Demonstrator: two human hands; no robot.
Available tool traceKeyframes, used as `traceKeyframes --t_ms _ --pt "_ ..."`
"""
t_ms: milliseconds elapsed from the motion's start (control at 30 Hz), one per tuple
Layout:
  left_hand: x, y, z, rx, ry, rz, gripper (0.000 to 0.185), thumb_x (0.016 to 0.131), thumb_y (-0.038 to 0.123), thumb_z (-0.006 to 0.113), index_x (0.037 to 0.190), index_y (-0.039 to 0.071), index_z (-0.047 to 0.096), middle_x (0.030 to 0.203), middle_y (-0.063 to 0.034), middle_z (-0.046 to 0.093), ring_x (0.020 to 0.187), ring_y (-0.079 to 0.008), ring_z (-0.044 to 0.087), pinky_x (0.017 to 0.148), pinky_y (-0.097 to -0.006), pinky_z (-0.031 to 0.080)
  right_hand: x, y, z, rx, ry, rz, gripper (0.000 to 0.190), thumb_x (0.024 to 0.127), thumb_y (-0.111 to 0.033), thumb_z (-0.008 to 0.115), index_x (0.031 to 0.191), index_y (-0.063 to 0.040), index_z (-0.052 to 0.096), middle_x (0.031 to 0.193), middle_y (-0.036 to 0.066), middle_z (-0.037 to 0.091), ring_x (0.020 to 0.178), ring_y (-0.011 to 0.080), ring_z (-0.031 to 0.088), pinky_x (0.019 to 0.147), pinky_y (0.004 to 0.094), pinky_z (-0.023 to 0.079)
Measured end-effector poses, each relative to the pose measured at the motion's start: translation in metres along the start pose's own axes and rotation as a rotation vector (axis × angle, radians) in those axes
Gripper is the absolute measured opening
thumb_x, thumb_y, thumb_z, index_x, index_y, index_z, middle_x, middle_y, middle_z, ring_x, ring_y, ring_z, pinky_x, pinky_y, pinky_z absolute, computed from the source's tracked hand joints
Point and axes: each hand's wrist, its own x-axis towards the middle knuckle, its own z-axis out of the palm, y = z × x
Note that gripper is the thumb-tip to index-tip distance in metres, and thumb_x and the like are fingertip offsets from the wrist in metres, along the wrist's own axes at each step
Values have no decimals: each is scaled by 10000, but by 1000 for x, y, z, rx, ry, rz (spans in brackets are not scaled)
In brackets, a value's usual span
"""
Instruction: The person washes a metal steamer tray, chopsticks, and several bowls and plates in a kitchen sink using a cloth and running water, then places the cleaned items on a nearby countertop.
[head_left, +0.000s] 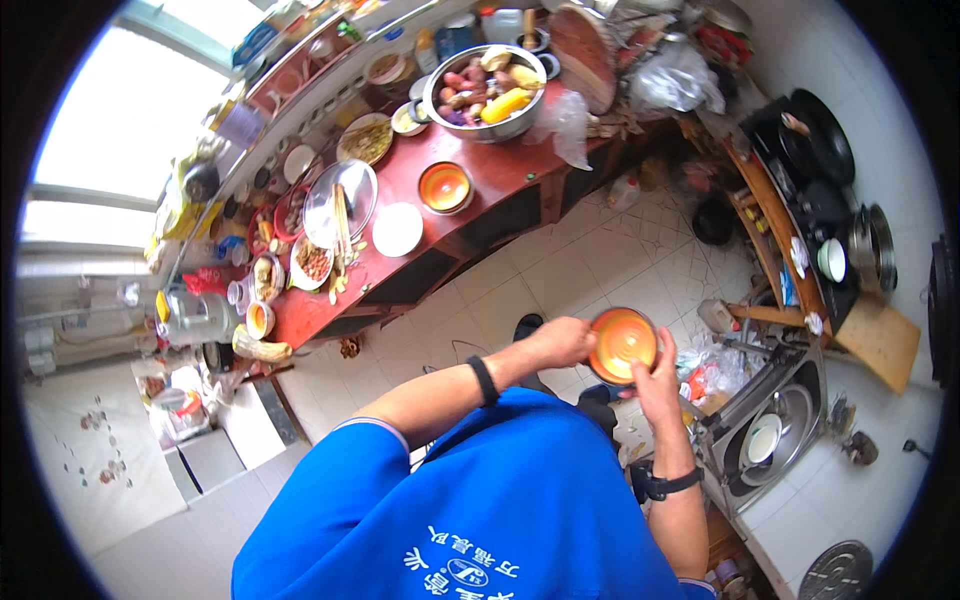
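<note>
My left hand (568, 341) grips the left rim of an orange-glazed bowl (624, 346) with a dark outer edge. On the bowl's other side, my right hand (658, 384) holds it with the thumb over the near rim. The bowl is held above the tiled floor in front of my body, tilted so its inside faces up at me. It looks empty. A similar orange bowl (444, 187) sits on the red counter (480, 169), beside a round white dish (397, 229).
Chopsticks (343, 225) lie across a glass lid (340, 202) on the counter. Behind stands a steel pot (487, 133) of sweet potatoes and corn. To my right, a steel sink (799, 427) holds a white bowl (764, 438). A wooden board (877, 341) leans beside the stove (787, 165).
</note>
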Motion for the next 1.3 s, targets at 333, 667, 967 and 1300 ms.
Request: traceKeyframes --t_ms 333,667,967,1300 --pt "-113 -297 -136 368 528 -307 345 914 298 558 775 -4 650 829 -264 697 811 -406 706 731 -523 564 41 -30 76 -378 -129 -2 742 947 -116 642 1573 -119 244 1262 152 552 1034 203 600 641 327 616" --pt "-72 -395 -185 245 460 -610 485 1020 281 343 855 31 725 724 -127 733 725 -281 737 748 -453 574 42 44 33 -485 32 185 633 954 -117 615 1520 -67 337 1069 131 640 825 170 655 593 308 598" --pt "-38 -420 -197 187 326 -818 550 1043 389 321 1035 21 730 978 -217 738 995 -347 711 919 -506 522 27 100 -14 -387 151 265 566 942 -120 636 1458 -32 422 1019 118 679 763 173 651 516 300 544" --pt "-36 -420 -195 120 476 -1084 659 1056 471 323 1164 -63 693 1230 -303 648 1236 -410 597 1064 -497 444 10 152 -73 -321 222 332 554 921 -85 630 1433 -8 434 943 107 680 722 167 631 531 320 535"
